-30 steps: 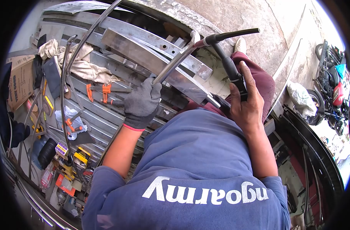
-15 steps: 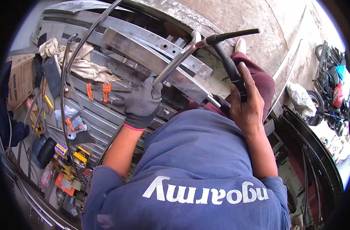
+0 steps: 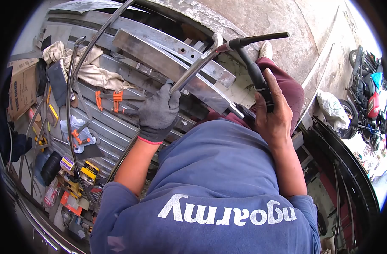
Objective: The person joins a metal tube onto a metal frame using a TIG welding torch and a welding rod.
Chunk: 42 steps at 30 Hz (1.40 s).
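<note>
A grey glove with a red cuff covers my left hand, its fingers wrapped round a shiny metal tube. The tube slants up and to the right, over a long flat metal bar. My right hand is bare and closed on the black handle of a TIG welding torch. The torch's long back cap points right. Its pinkish nozzle overlaps the upper end of the tube in this view.
Orange clamps and a beige cloth lie on the slatted metal bench. Curved metal tubes rise at the left. Boxes and tools crowd the lower left. Motorcycles and a white sack stand at the right.
The torch head has shifted very slightly to the right. Both hands keep their hold in nearly the same place.
</note>
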Motion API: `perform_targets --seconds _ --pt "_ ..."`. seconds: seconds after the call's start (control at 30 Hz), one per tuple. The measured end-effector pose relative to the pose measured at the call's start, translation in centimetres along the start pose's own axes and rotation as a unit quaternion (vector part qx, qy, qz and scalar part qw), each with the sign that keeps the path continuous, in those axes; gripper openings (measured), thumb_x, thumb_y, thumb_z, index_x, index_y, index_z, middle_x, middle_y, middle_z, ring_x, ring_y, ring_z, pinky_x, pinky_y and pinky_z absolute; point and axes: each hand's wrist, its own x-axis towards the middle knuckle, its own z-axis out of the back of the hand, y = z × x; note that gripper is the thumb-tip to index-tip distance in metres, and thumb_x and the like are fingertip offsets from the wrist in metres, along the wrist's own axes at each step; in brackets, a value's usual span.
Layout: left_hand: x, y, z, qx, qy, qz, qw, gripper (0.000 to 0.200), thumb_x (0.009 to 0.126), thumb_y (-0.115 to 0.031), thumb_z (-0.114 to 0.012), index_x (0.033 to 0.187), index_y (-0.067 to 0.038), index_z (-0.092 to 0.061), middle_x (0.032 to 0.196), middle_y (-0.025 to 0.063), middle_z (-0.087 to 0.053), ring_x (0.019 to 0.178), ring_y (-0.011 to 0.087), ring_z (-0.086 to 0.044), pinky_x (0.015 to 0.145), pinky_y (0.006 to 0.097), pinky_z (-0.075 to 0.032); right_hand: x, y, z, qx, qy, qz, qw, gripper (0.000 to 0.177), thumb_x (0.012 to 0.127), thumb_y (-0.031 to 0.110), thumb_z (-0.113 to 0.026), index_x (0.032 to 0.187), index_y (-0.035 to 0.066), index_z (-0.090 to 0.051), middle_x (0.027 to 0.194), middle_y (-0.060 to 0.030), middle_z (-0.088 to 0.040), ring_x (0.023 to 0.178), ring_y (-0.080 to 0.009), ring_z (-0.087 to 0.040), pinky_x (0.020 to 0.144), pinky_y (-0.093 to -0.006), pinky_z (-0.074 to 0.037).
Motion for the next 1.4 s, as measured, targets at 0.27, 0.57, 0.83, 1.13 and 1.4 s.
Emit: perform_targets --seconds 0.27,0.57,0.83,1.13,1.4 --pt "-0.2 -0.1 0.1 0.028 0.011 0.004 1.000 0.028 0.111 -0.043 -0.068 0.122 -0.017 -0.072 0.087 0.0150 -0.075 0.071 0.0419 -0.074 0.060 0.0550 -0.057 0.1 0.1 -0.1 0.004 -0.030 0.018 0.999 0.068 0.102 0.002 -0.076 0.166 0.005 -0.052 0.132 -0.0292 -0.075 0.110 -0.0453 -0.080 0.089 -0.0472 -0.065" --pt "-0.1 -0.4 -0.5 0.063 -0.015 0.001 0.998 0.035 0.113 -0.051 -0.060 0.117 -0.017 -0.068 0.081 0.0140 -0.073 0.068 0.0404 -0.074 0.058 0.0539 -0.057 -0.1 0.0 0.1 0.013 -0.018 0.011 1.000 0.068 0.102 -0.001 -0.076 0.165 0.004 -0.053 0.138 -0.0288 -0.074 0.116 -0.0438 -0.079 0.094 -0.0465 -0.064" --pt "-0.2 -0.5 -0.2 0.065 0.012 0.016 0.998 0.027 0.109 -0.042 -0.069 0.120 -0.017 -0.071 0.089 0.0135 -0.076 0.073 0.0402 -0.075 0.062 0.0538 -0.059 -0.1 0.0 -0.1 0.001 -0.017 0.006 1.000 0.067 0.102 0.000 -0.076 0.164 0.006 -0.055 0.127 -0.0270 -0.076 0.105 -0.0435 -0.080 0.085 -0.0475 -0.064" --pt "-0.3 -0.6 0.2 0.099 0.024 -0.004 0.995 0.029 0.109 -0.042 -0.069 0.120 -0.015 -0.072 0.086 0.0122 -0.075 0.070 0.0377 -0.074 0.060 0.0516 -0.057 -0.1 0.2 0.1 -0.010 -0.013 0.005 1.000 0.067 0.103 0.001 -0.076 0.165 0.007 -0.054 0.126 -0.0282 -0.076 0.102 -0.0441 -0.080 0.085 -0.0475 -0.064" --pt "-0.5 -0.8 -0.3 0.094 -0.012 -0.004 0.996 0.033 0.110 -0.045 -0.067 0.123 -0.015 -0.071 0.086 0.0124 -0.075 0.070 0.0387 -0.074 0.061 0.0519 -0.058 -0.4 0.0 0.2 0.008 -0.021 0.000 1.000 0.069 0.103 0.001 -0.076 0.167 0.007 -0.051 0.130 -0.0290 -0.076 0.111 -0.0433 -0.080 0.091 -0.0458 -0.064"
